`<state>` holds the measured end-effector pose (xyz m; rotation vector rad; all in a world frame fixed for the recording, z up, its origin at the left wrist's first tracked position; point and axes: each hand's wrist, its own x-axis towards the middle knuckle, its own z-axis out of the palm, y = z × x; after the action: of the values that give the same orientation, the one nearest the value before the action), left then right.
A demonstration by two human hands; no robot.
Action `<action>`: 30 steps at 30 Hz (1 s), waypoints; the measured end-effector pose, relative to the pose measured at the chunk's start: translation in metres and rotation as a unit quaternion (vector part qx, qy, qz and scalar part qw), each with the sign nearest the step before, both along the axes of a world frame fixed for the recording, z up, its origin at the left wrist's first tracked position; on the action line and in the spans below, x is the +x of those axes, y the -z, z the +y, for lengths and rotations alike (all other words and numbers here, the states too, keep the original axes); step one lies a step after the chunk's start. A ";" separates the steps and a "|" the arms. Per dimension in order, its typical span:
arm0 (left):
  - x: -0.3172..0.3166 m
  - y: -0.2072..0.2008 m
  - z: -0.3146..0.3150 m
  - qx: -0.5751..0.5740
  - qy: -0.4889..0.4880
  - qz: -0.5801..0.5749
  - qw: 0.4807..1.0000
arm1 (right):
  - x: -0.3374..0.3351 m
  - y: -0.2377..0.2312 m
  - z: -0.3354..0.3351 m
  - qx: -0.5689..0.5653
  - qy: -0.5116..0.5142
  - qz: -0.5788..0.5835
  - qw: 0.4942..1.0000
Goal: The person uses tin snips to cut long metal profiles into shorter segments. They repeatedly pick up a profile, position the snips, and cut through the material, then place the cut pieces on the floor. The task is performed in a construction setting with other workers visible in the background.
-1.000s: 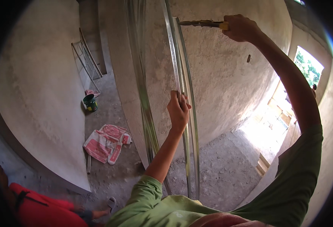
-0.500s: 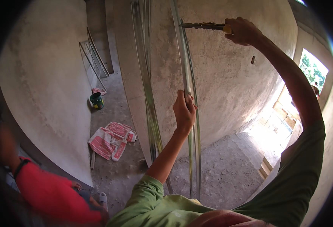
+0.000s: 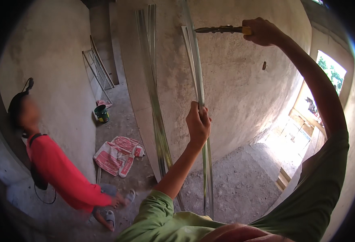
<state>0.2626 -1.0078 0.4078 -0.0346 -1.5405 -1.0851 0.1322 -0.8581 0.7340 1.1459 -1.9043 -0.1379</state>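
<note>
My left hand (image 3: 198, 126) is closed around a long, thin metal channel (image 3: 198, 76) that stands nearly upright in front of me. Beside its upper part runs a second narrow metal strip (image 3: 187, 48); whether both are one piece I cannot tell. At upper right, my right hand (image 3: 263, 32) grips the yellow handle of a pair of tin snips (image 3: 221, 29). Their dark blades point left, with the tip close to the channel's right edge; whether they touch is unclear. To the left, more metal channels (image 3: 153, 94) lean against the wall.
A person in a red top (image 3: 60, 169) is on the left. A red-and-white sack (image 3: 119, 155) lies on the rough floor (image 3: 242, 189). Behind it are a dark green bucket (image 3: 102, 114) and a metal frame (image 3: 98, 68). A bare plastered wall (image 3: 242, 88) stands ahead.
The snips' tip has come off the channel's upper part to its right side. The narrow strip now shows left of the channel instead of right. The person in red has come further into view.
</note>
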 end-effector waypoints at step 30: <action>-0.003 0.013 -0.002 -0.069 -0.139 0.027 0.988 | 0.027 0.007 0.003 -0.021 -0.043 0.004 0.999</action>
<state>0.2596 -1.0103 0.3950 0.0546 -1.5173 -0.7510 0.1589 -0.8546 0.7274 1.1940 -1.8394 -0.0543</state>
